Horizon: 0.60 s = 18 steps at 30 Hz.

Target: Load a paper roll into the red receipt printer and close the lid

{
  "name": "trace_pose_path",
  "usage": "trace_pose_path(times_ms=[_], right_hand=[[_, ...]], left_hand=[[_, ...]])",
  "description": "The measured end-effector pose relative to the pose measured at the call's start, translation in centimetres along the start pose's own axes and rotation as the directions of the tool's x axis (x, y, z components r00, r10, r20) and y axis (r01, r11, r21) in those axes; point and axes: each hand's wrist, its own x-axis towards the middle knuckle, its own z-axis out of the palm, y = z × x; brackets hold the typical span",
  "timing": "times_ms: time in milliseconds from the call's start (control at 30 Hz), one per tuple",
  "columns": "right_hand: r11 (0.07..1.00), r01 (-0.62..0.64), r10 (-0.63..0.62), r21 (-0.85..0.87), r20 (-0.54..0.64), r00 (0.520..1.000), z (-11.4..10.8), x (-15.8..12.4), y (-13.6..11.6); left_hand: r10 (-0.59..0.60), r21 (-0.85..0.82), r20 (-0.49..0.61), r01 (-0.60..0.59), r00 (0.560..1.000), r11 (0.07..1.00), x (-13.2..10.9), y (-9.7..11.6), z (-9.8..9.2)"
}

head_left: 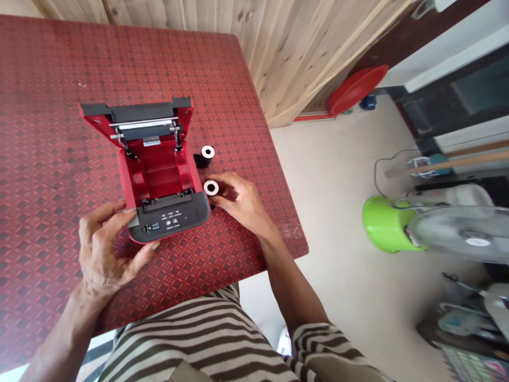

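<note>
A red and black label printer stands on the table with its lid raised and its red inner bay showing. My left hand grips the printer's front left corner, fingers on the side and thumb at the front edge. Beside the printer's right side, my right hand has thumb and fingers closed around a black ribbon roll with a white end and a dark centre hole. A second black ribbon roll stands just behind it, apart from my hand.
The table has a red patterned cover, with its right edge near my right forearm. Wooden panelling rises behind it. On the floor to the right are a green bucket, a fan and a red basin.
</note>
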Motion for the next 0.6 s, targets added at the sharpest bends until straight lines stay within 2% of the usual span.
trace_pose_path(times_ms=[100,233,300,367,467,600], right_hand=[[1.0,0.01,-0.011,-0.004,-0.017,1.0,0.6,0.2,-0.4],[0.995,0.098,-0.098,0.007,-0.017,0.995,-1.9,0.3,-4.2],[0.978,0.203,-0.2,-0.054,0.051,0.978,-3.1,0.8,-7.0],[0.931,0.333,-0.309,-0.149,0.164,0.937,-3.3,1.8,-9.6],[0.833,0.454,-0.356,-0.318,0.322,0.877,-1.8,3.8,-11.9],[0.686,0.479,-0.22,-0.548,0.471,0.854,1.6,5.9,-12.8]], left_hand=[[0.003,-0.007,0.018,-0.003,1.0,1.0,0.1,0.2,-0.1],[-0.015,-0.012,0.049,0.016,0.999,1.0,0.2,0.4,-0.3],[-0.03,-0.019,0.046,0.031,0.998,0.999,0.1,0.5,-0.3],[-0.037,-0.025,0.037,0.038,0.999,0.999,0.1,0.5,-0.3],[-0.029,-0.042,0.025,0.03,0.999,0.999,-0.1,0.5,-0.2],[-0.033,-0.048,0.042,0.035,0.999,0.998,-0.4,0.4,-0.1]])
